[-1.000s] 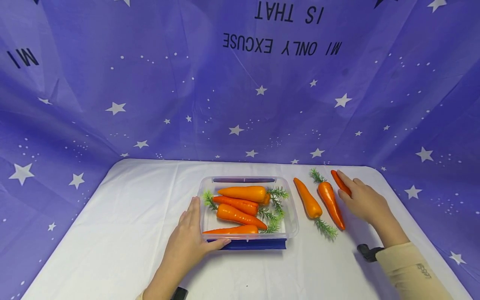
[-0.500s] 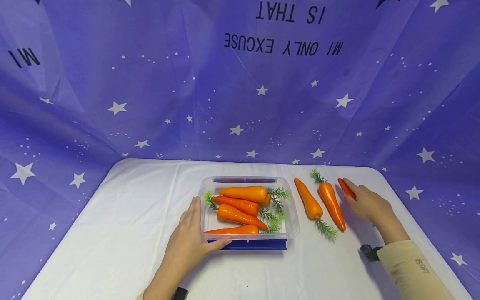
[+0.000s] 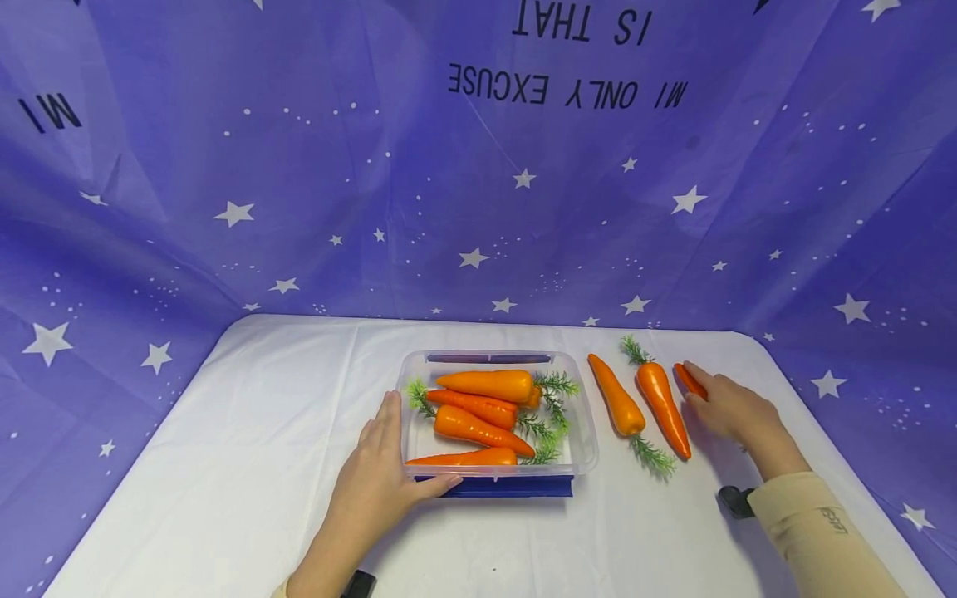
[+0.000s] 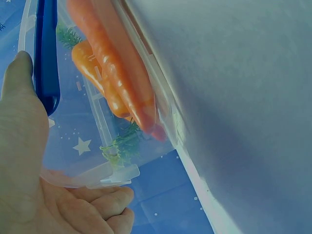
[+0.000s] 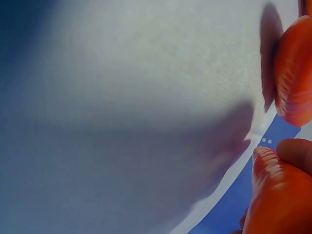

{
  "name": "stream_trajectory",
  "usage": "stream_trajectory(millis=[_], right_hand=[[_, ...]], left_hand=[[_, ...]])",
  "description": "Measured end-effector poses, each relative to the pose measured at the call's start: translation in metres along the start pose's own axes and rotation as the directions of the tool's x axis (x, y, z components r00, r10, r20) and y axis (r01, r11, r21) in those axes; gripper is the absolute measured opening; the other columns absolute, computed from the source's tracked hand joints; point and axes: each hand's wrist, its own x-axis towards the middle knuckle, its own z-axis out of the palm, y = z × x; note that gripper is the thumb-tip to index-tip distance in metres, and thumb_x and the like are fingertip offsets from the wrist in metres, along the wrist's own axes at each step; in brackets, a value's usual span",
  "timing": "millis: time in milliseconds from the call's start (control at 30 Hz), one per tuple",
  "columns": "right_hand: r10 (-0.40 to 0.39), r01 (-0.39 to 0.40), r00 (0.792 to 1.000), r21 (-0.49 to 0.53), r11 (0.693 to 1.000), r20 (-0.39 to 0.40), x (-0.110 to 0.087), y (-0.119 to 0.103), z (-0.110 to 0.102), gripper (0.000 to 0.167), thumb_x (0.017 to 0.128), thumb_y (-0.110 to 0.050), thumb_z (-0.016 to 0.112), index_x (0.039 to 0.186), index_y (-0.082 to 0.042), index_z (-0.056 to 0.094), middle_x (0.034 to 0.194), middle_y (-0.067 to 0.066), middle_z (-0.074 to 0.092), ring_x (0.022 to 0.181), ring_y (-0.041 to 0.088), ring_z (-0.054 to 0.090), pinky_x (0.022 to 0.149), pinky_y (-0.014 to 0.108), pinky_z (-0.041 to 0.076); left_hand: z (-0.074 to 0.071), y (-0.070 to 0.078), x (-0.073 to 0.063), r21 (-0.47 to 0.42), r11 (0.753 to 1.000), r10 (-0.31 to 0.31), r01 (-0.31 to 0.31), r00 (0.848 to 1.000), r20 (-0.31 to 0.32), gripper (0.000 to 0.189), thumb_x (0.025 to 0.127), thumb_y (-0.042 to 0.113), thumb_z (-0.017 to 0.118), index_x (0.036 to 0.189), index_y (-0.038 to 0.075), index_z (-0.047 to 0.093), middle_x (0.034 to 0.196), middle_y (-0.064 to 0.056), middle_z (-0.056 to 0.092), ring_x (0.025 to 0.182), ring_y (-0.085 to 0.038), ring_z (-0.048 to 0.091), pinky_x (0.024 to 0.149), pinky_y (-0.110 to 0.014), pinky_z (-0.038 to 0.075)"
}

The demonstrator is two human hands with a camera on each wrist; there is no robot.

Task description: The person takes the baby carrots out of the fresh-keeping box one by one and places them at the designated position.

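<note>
In the head view, my left hand (image 3: 368, 482) holds the near left corner of a clear plastic container (image 3: 538, 471). Its thumb lies on the blue front latch flap (image 3: 516, 487), and the fingers are along the left wall. Several orange toy carrots (image 3: 484, 383) with green tops lie inside. My right hand (image 3: 736, 411) pinches another carrot (image 3: 689, 380) at the right of the table, most of it hidden under the hand. Close up in the right wrist view, fingers and thumb are around that carrot (image 5: 280, 204). The left wrist view shows the thumb against the blue latch (image 4: 46, 58).
Between container and right hand lie two more carrots: a lighter orange one (image 3: 616, 394) with its top toward me, and a redder one (image 3: 664, 411) with its top away. A white cloth (image 3: 224, 465) covers the table. Purple star-printed fabric (image 3: 419, 208) rises behind and at both sides.
My right hand and its carrot have shifted slightly right and toward me, widening the gap to the redder carrot beside it. The left hand and container have stayed put.
</note>
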Motion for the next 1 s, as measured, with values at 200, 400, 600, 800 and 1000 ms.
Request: stream_trajectory(millis=[200,400,600,800,1000], right_hand=[[-0.011,0.011,1.000,-0.007,1.000,0.014,0.0009,0.0013,0.0013,0.069,0.100,-0.040,0.047,0.157,-0.009,0.024,0.129,0.037,0.051,0.093,0.042,0.059,0.069,0.055,0.053],[-0.014,0.014,0.999,-0.008,1.000,0.028,0.0012,0.0020,0.0035,0.070,0.100,-0.041,0.046,0.157,-0.009,0.022,0.135,0.039,0.047,0.107,0.053,0.057,0.079,0.064,0.051],[-0.001,0.002,0.997,-0.005,1.000,0.082,0.0014,0.0029,0.0047,0.074,0.101,-0.046,0.042,0.158,-0.008,0.013,0.145,0.041,0.036,0.127,0.063,0.041,0.094,0.074,0.040],[0.000,-0.003,0.992,0.026,1.000,0.124,0.0011,0.0053,0.0064,0.079,0.102,-0.050,0.040,0.158,-0.007,0.005,0.149,0.041,0.030,0.129,0.064,0.036,0.101,0.075,0.033],[0.044,-0.058,0.982,0.072,0.996,0.186,0.0017,0.0064,0.0076,0.087,0.100,-0.058,0.038,0.158,-0.009,-0.005,0.151,0.041,0.021,0.131,0.065,0.031,0.102,0.077,0.030]], left_hand=[[-0.0006,0.0007,0.0001,-0.001,1.000,-0.004,0.004,1.000,0.002,0.141,0.059,0.092,0.060,0.157,0.000,0.018,0.161,-0.021,0.028,0.138,-0.046,0.043,0.106,-0.058,0.045],[-0.0006,0.0005,0.0002,-0.006,1.000,-0.001,0.001,1.000,0.002,0.141,0.059,0.091,0.063,0.157,0.000,0.018,0.161,-0.021,0.028,0.139,-0.045,0.042,0.107,-0.057,0.044],[-0.0008,0.0007,0.0001,-0.010,1.000,-0.011,0.011,1.000,0.018,0.140,0.060,0.088,0.065,0.158,0.001,0.017,0.162,-0.021,0.027,0.140,-0.045,0.041,0.109,-0.057,0.042],[-0.0012,0.0013,0.0000,-0.012,1.000,-0.016,0.017,1.000,0.022,0.140,0.060,0.088,0.066,0.158,0.001,0.016,0.162,-0.021,0.026,0.140,-0.045,0.041,0.109,-0.057,0.042],[-0.0016,0.0013,0.0001,-0.008,1.000,-0.011,0.011,1.000,0.015,0.141,0.059,0.090,0.064,0.158,0.001,0.017,0.162,-0.021,0.027,0.139,-0.046,0.042,0.108,-0.057,0.043]])
